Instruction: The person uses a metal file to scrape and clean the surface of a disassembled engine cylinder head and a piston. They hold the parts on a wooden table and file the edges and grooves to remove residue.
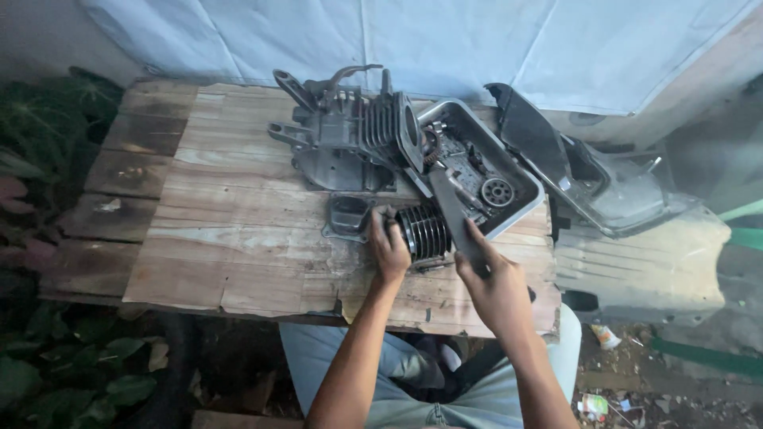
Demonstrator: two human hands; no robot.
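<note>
Right hand grips a flat tool, left hand clasps the finned cylinder; grey tray holds small parts.

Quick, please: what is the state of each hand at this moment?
Left hand: closed on the finned engine cylinder, steadying it.
Right hand: closed around a flat grey tool, its blade reaching toward the metal tray.
</note>
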